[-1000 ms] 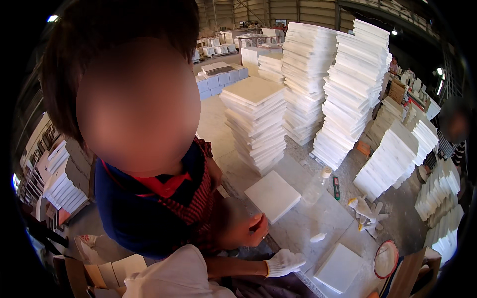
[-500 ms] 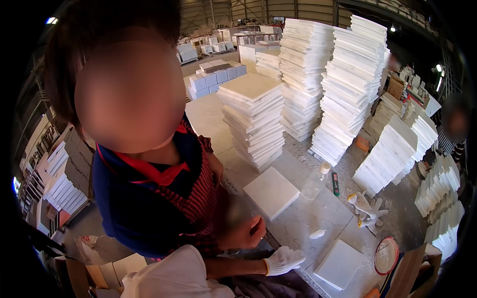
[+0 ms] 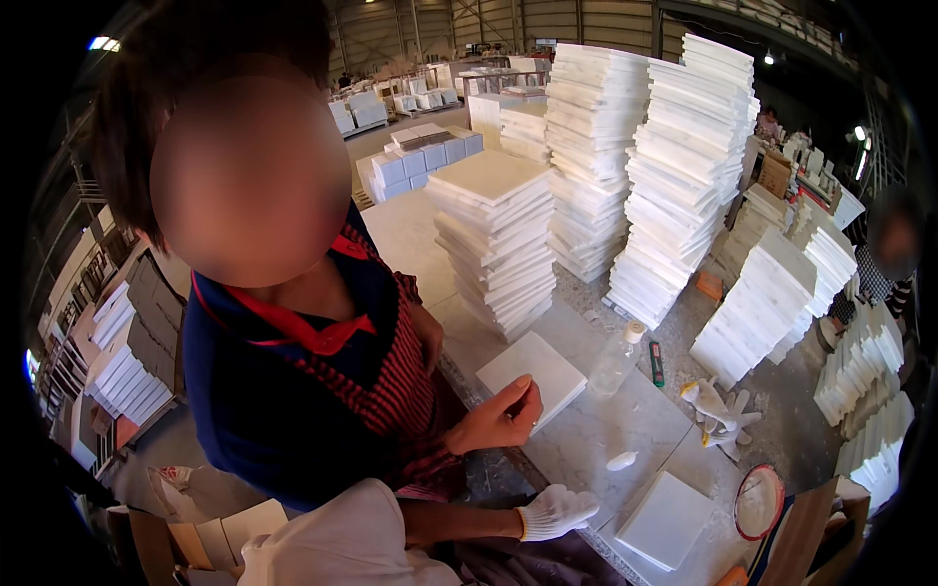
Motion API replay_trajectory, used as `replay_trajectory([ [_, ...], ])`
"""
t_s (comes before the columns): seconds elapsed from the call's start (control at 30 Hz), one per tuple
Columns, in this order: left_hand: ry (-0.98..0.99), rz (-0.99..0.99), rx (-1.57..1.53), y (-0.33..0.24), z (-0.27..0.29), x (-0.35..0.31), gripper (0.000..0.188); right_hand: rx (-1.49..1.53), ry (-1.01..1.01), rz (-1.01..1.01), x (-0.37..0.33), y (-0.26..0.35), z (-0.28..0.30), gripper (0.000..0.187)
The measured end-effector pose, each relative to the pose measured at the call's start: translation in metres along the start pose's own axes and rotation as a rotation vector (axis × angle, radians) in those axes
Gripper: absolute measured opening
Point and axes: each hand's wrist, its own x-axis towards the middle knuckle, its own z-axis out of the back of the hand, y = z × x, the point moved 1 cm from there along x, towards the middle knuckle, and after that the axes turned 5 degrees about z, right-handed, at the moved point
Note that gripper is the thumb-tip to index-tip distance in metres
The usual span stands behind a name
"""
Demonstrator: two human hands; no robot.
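My left hand (image 3: 559, 512), in a white knitted glove, rests at the near edge of the stone-topped table (image 3: 606, 430). Its fingers look loosely bent and apart, with nothing visible in them. Closest on its right lies a low stack of square white tiles (image 3: 667, 520); a small white lump (image 3: 622, 460) sits just beyond. My right hand is out of view. On the left stands a co-worker in a dark blue top and red-checked apron, whose bare, curled hand (image 3: 503, 418) is raised in front of a square white marble tile (image 3: 539, 363).
A clear bottle (image 3: 616, 363), a green tube (image 3: 657, 363), white gloves (image 3: 721, 415) and a red-rimmed bowl (image 3: 759, 502) stand or lie rightward. Tall tile stacks (image 3: 679, 186) rise behind, with a shorter stack (image 3: 491, 234) nearer. An open cardboard box (image 3: 801, 532) is at the lower right.
The co-worker's bare hand has risen and moved farther over the table, now overlapping the square tile. Their head has shifted slightly left. My left hand has stayed in place.
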Motion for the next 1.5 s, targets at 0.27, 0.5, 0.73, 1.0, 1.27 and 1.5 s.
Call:
replay_trajectory([
  [0.27, 0.01, 0.024, 0.012, -0.002, 0.006, 0.0, 0.024, -0.056, 0.005, 0.01, 0.0, 0.002, -0.004, 0.079],
  [0.5, -0.041, 0.014, 0.061, -0.004, 0.005, 0.0, 0.022, -0.082, 0.003, 0.021, 0.0, 0.0, -0.004, 0.078],
  [0.73, -0.044, 0.023, 0.036, -0.003, 0.002, 0.001, 0.019, -0.101, 0.001, 0.03, 0.001, -0.002, -0.002, 0.078],
  [1.0, -0.021, 0.035, 0.048, -0.004, 0.001, 0.002, 0.023, -0.124, 0.001, 0.054, 0.002, -0.006, 0.004, 0.077],
  [1.27, -0.032, 0.054, -0.032, -0.003, 0.003, 0.004, 0.026, -0.187, 0.001, 0.107, 0.012, -0.035, 0.028, 0.077],
  [1.5, -0.02, 0.037, -0.056, -0.001, 0.005, 0.004, 0.029, -0.195, -0.005, 0.088, -0.002, -0.006, 0.008, 0.073],
])
